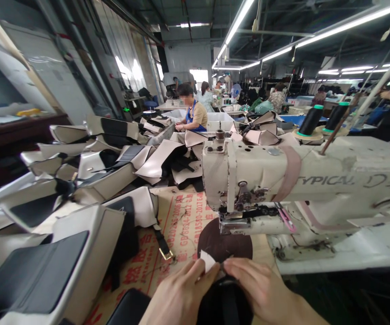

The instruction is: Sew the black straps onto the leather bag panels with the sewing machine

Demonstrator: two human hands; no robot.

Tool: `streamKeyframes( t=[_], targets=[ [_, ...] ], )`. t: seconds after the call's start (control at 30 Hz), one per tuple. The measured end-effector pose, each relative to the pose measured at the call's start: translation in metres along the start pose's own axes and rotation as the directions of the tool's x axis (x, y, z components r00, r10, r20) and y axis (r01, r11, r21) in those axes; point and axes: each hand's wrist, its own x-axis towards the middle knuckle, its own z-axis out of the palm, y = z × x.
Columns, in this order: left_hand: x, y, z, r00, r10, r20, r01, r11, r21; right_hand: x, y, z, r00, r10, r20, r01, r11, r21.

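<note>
My left hand (178,293) and my right hand (257,286) meet at the bottom centre, both with fingers pinched on a small white label (208,261) held over a dark fabric piece (224,300). Just beyond lies a dark brown round piece (224,243) under the head of a cream sewing machine (283,180). The needle area sits right above that round piece. What lies beneath my palms is hidden.
Stacks of cream-and-black sewn seat covers (62,212) fill the table to the left. A printed cardboard sheet (181,216) covers the table. Two black thread cones (312,119) stand behind the machine. Other people work at tables farther back (195,113).
</note>
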Motion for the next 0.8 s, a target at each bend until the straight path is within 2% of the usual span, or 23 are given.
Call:
streamKeyframes(
  t=[0.13, 0.27, 0.37, 0.5, 0.67, 0.73, 0.8],
  targets=[
    [0.002, 0.003, -0.010, 1.000, 0.011, -0.014, -0.013, 0.980, -0.197, -0.001, 0.001, 0.003, 0.999, 0.007, 0.034, -0.005, 0.999, -0.039],
    [0.006, 0.017, -0.006, 0.981, -0.182, -0.059, 0.165, 0.960, -0.224, 0.005, -0.003, 0.002, 0.996, 0.064, 0.054, -0.063, 0.998, -0.029],
    [0.011, 0.022, -0.002, 0.971, -0.239, -0.026, 0.229, 0.952, -0.205, 0.008, -0.003, 0.002, 0.998, 0.056, 0.042, -0.055, 0.998, -0.025],
    [0.018, 0.015, -0.001, 0.982, -0.190, -0.015, 0.188, 0.977, -0.099, 0.008, 0.001, 0.003, 0.999, 0.045, -0.004, -0.045, 0.999, -0.011],
    [0.022, 0.003, 0.001, 0.993, -0.039, 0.108, 0.028, 0.995, 0.100, 0.007, 0.003, 0.001, 0.999, -0.018, 0.032, 0.020, 0.999, -0.046],
    [0.020, 0.000, -0.002, 0.995, -0.016, 0.100, 0.009, 0.997, 0.071, 0.006, 0.002, 0.000, 0.998, -0.044, 0.038, 0.046, 0.997, -0.061],
    [0.015, -0.002, -0.007, 0.997, -0.001, 0.074, 0.004, 0.999, -0.041, 0.006, 0.001, 0.001, 0.998, -0.056, 0.040, 0.058, 0.997, -0.057]
  ],
)
